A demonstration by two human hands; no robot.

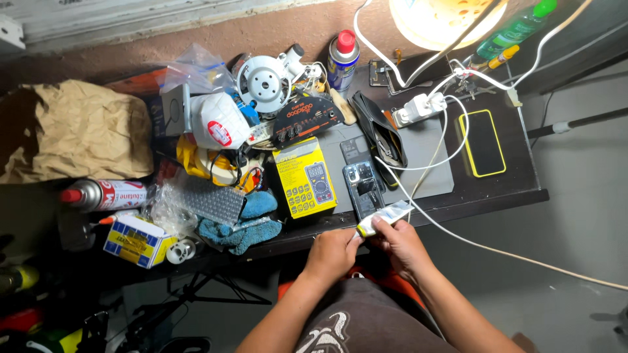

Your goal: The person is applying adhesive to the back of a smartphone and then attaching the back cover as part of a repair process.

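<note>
White glue tube (386,218) pinched between both hands: left (332,253), right (402,245)

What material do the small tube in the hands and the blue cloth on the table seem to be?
Small tube: probably soft plastic or laminate, smooth white and slightly glossy, dented where the right hand pinches it. Blue cloth: likely terry or microfibre, matte, fuzzy, crumpled in folds.

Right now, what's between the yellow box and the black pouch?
A dark phone lies between the yellow box and the black pouch, on the grey mat, seen in the head view.
</note>
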